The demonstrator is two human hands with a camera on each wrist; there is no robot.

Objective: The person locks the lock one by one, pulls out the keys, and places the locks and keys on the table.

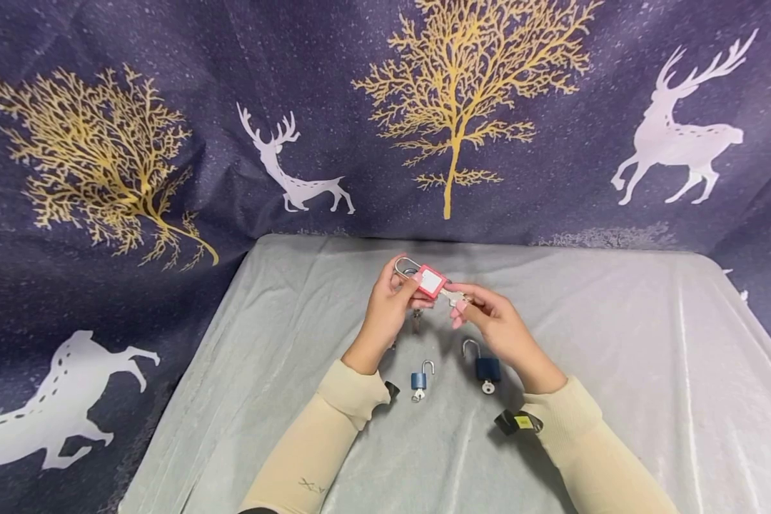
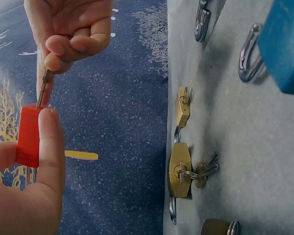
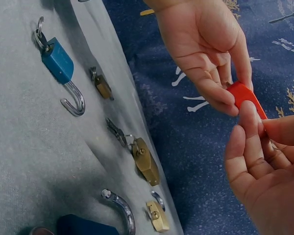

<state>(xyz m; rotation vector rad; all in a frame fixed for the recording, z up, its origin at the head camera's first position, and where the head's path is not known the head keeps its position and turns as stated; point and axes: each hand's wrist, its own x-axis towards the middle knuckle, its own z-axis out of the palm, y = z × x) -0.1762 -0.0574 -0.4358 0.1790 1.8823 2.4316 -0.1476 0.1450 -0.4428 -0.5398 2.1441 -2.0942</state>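
Note:
My left hand point(image 1: 385, 307) holds a red padlock point(image 1: 438, 286) with a white label, its thumb laid over the body. The silver shackle point(image 1: 401, 264) points up and left, above the fingers. At the padlock's lower end, my right hand point(image 1: 504, 332) pinches a silver key point(image 1: 452, 297) between thumb and fingers. In the left wrist view the key point(image 2: 42, 90) stands in line with the red padlock point(image 2: 27, 142), its blade at the end of the body. Both hands are raised over the grey cloth.
A small blue padlock point(image 1: 419, 381) and a larger dark blue padlock point(image 1: 487, 369) lie below the hands, shackles open and keys in them. Several brass padlocks, one point(image 2: 180, 171) with keys, lie farther back on the grey cloth point(image 1: 617, 343). A patterned curtain point(image 1: 520, 185) hangs behind.

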